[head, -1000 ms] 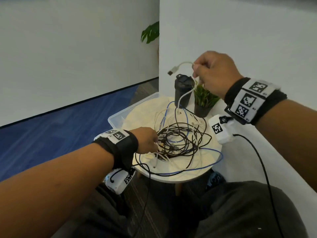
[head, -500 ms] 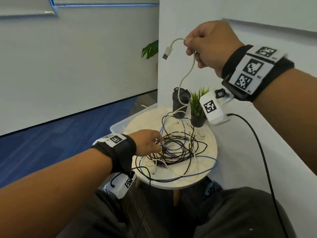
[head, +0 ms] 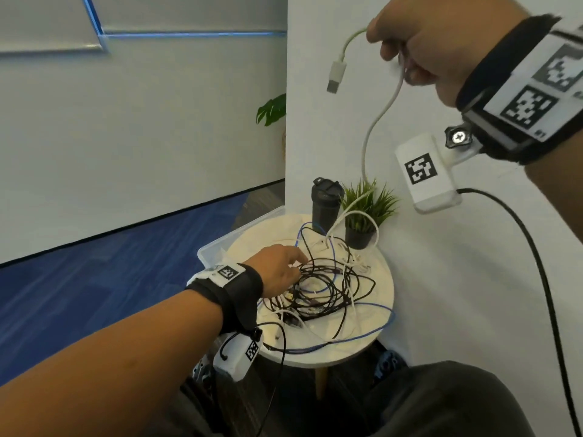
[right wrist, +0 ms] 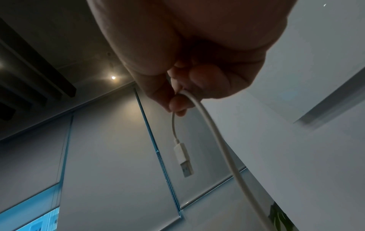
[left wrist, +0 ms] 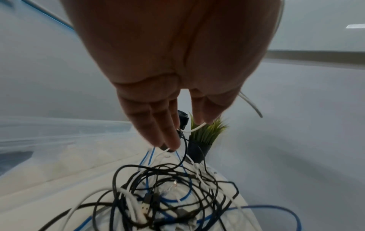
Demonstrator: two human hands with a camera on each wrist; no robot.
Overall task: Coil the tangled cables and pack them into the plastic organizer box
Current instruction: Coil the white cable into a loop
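Round white desk [head: 375,345] against white wall, blue carpet beside, carries tangled cables [head: 328,288]. Right hand [head: 438,42] pinches raised white cable [head: 378,118]. Left hand [head: 277,269], fingers straight, touches the tangle.

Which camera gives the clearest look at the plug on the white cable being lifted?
The right wrist view: the USB plug hangs close below the right hand, its metal end facing the camera. The head view shows the plug smaller and slightly blurred. The left wrist view shows only the tangle, not the plug.
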